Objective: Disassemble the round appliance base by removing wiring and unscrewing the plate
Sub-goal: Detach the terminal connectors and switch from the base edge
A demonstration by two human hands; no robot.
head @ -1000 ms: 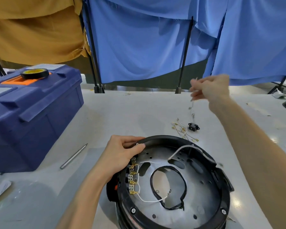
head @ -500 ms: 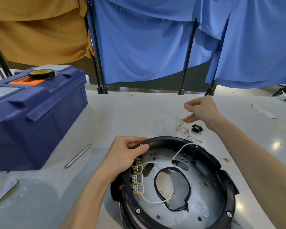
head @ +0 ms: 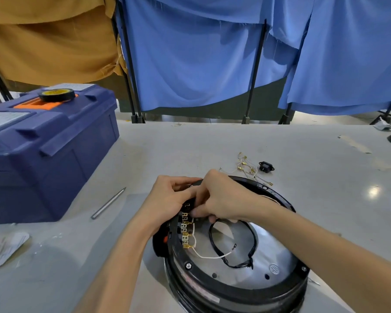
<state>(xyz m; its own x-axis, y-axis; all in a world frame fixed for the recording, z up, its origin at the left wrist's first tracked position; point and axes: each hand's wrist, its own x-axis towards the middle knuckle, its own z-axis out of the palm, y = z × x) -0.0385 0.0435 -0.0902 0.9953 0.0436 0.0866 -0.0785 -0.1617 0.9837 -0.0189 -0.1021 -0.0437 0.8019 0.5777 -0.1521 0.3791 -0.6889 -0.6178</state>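
base: the round appliance base [head: 235, 274] sits upside down on the grey table [head: 212, 145], near the front edge, right of centre. black outer ring with hex screws around it, shiny metal plate [head: 273, 251] inside

terminals: a row of little brass terminals [head: 185, 231] runs down the left inner edge of the ring, pretty packed together

wiring: one white wire [head: 210, 256] loops from the lowest terminal toward the middle, where it meets a black loop of cable [head: 230, 242] lying on the plate

left hand: left hand [head: 167, 202] is curled over the far-left rim of the base, fingers wrapped on the black ring, holding it

right hand: right hand [head: 221, 199] is right up against the left one, fingertips bunched together down at the top of the terminal row. looks like a pinch on something there but honestly can't tell what, the fingers hide it

base vs hands: both hands sit on the far-left part of the ring, the rest of the base is out in the open toward the camera

loose bits: a small pile of pulled wires with brass ends [head: 248, 168] and a black socket part [head: 266, 166] lie on the table just behind the base

other stuff: blue toolbox [head: 48, 150] on the left with a tape roll [head: 56, 95] on top, a metal rod [head: 108, 203] lying between the toolbox and the base
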